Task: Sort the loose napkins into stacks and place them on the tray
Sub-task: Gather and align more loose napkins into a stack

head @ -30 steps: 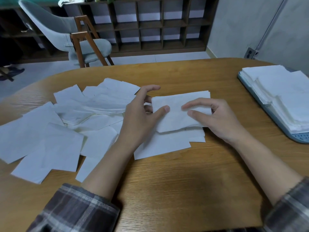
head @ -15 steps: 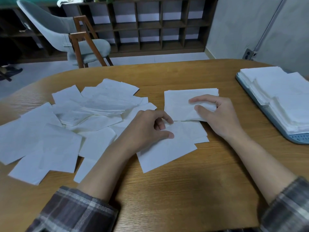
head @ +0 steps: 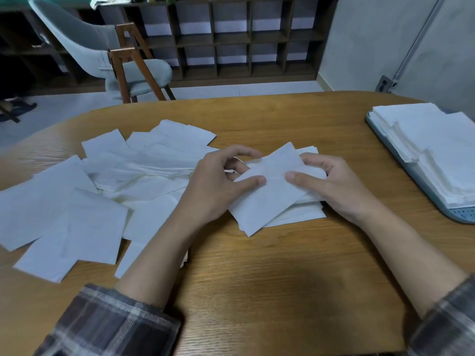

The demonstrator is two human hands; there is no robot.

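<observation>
Since half a second ago the left hand (head: 218, 183) is lifting one thin white paper napkin (head: 270, 199) off the oval wooden table (head: 257, 278) and laying it, skewed, over the small white napkin stack (head: 305, 215). The right hand (head: 336, 186) is now meeting it there. Both hands are pinching this sheet, thumbs on top and fingers curled behind its far edge (probably squaring it to the stack).

At nine o'clock the scattered loose white napkins (head: 90, 201) are lying unsorted, so much work is remaining. Farther, at two o'clock, the grey-blue plastic tray (head: 460, 215) is already holding finished white stacks (head: 431, 150).
</observation>
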